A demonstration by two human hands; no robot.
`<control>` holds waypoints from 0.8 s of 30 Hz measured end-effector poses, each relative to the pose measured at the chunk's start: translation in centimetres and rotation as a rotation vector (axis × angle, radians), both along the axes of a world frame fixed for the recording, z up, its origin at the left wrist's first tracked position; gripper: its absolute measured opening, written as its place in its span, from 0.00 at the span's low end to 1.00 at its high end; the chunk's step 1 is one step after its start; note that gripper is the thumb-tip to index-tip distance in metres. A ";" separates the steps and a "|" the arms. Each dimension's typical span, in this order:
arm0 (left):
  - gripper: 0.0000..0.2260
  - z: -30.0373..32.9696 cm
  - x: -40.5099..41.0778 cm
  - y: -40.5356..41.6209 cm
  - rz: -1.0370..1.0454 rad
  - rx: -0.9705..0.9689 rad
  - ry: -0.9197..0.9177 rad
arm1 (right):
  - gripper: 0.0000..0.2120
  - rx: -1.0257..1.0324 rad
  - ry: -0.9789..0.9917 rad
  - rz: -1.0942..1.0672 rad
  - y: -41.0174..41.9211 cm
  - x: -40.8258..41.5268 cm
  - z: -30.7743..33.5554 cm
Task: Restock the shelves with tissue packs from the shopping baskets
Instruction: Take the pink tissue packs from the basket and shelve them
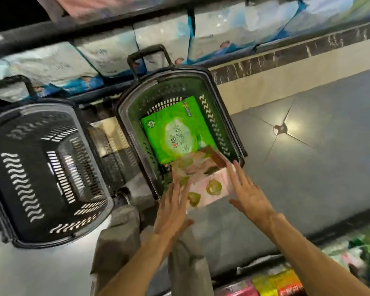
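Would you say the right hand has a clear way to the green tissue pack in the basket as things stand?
Probably not directly: the pink pack lies between both hands and overlaps the near edge of the green tissue pack. The right hand rests against the pink pack's side; lifting that out first would open the way.

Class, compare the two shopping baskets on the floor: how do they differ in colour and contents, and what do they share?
The left basket is black inside; the right basket is green inside. The left basket looks empty, while the right basket holds a green tissue pack and a pink pack, which the left hand and right hand flank with fingers spread. Both baskets have slotted walls, dark rims and upright black handles.
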State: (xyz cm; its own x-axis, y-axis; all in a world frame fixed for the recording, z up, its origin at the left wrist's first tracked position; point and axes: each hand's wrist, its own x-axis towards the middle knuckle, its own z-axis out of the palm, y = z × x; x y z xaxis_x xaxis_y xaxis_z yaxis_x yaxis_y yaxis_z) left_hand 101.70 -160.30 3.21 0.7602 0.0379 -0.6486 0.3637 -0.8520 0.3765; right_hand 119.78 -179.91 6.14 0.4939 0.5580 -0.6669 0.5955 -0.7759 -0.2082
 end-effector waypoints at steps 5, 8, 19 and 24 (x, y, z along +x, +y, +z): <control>0.52 -0.9 3.1 3.2 0.307 -0.103 -0.111 | 0.61 0.233 0.041 -0.054 3.2 3.6 -1.2; 0.58 -1.5 4.9 5.8 0.502 -0.212 -0.162 | 0.58 0.396 0.125 -0.260 6.2 5.5 -1.5; 0.38 -6.4 5.4 7.2 1.165 -0.655 -0.187 | 0.50 0.542 0.480 -0.635 10.1 8.1 -7.3; 0.37 -8.8 8.2 6.9 1.239 -0.638 -0.234 | 0.48 0.512 0.453 -0.661 11.2 9.5 -10.8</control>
